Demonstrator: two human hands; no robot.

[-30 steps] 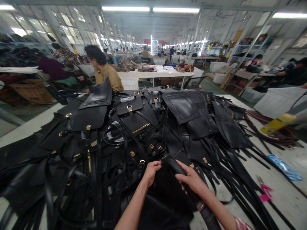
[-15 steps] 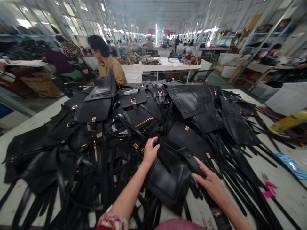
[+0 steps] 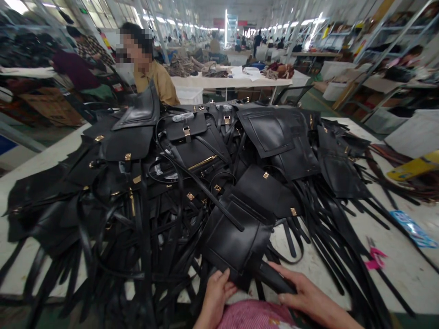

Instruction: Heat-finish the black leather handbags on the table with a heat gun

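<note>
My right hand [image 3: 300, 292] is closed round a wide black strap [image 3: 270, 274] by the lower right corner of a black leather bag panel [image 3: 236, 228]. The panel lies tilted on the pile, with a stitched pocket outline and a thin strap across its upper part. My left hand [image 3: 217, 292] is at the panel's lower edge, close to my body, its fingers curled together. What they hold, if anything, is hidden. Just behind the panel lies a black flap piece [image 3: 262, 189] with gold clasps.
A heap of black bags [image 3: 187, 132] and dangling straps covers much of the table [image 3: 408, 274]. At right lie pink-handled scissors [image 3: 376, 258], a blue-and-white packet [image 3: 413, 228] and a yellow object [image 3: 414, 165]. A co-worker [image 3: 161, 84] in tan is beyond the heap.
My left hand has come down from the panel's top to its lower edge. My right hand has moved lower with the strap. The panel now lies flatter, and the view has shifted slightly.
</note>
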